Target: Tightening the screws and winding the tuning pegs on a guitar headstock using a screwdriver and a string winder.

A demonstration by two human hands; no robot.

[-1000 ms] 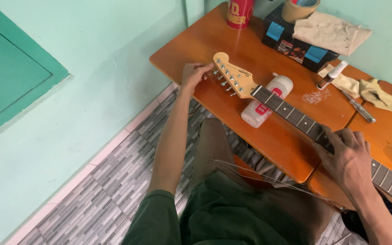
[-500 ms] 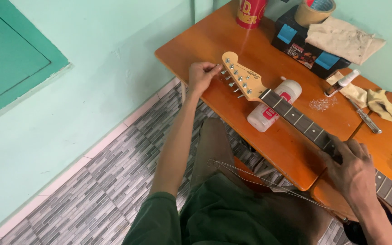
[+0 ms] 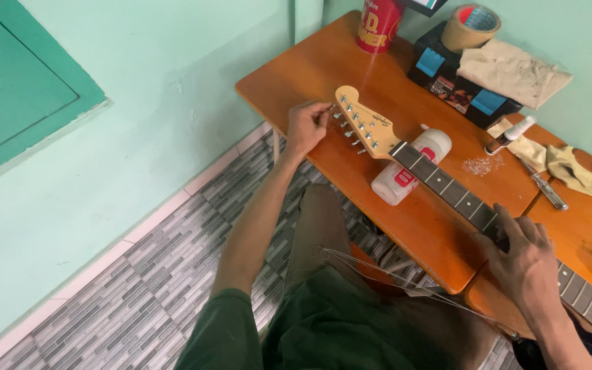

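- Mint-green walls close in around an orange wooden table (image 3: 323,75), with grey patterned floor tiles (image 3: 138,294) below it and my knees in dark green cloth tucked under its edge.
- On that table lies a guitar neck (image 3: 447,185), running from the pale headstock (image 3: 364,123) at the far left down toward the lower right, its dark fretboard facing up.
- My left hand (image 3: 306,127) reaches out on a nearly straight arm to the headstock's near edge; thumb and fingertips are pinched shut on one of the small tuning pegs (image 3: 337,116) there, knuckles up.
- My right hand (image 3: 525,260) rests palm-down over the neck lower along the fretboard, wrist bent, fingers curled loosely across the frets; whether they truly clamp the neck or only lie on it, I cannot tell.
- A white bottle with a red label (image 3: 409,168) lies on its side under the neck, just behind the headstock, propping it off the table.
- Loose thin strings (image 3: 378,270) loop across my lap.
- Farther back stand a red can (image 3: 377,27), a black box (image 3: 460,82) with a roll of brown tape (image 3: 471,27) and a dirty cloth (image 3: 512,72) on top.
- Near the right edge lie a small spray bottle (image 3: 512,133), a metal tool (image 3: 543,185) and a crumpled rag (image 3: 573,171).
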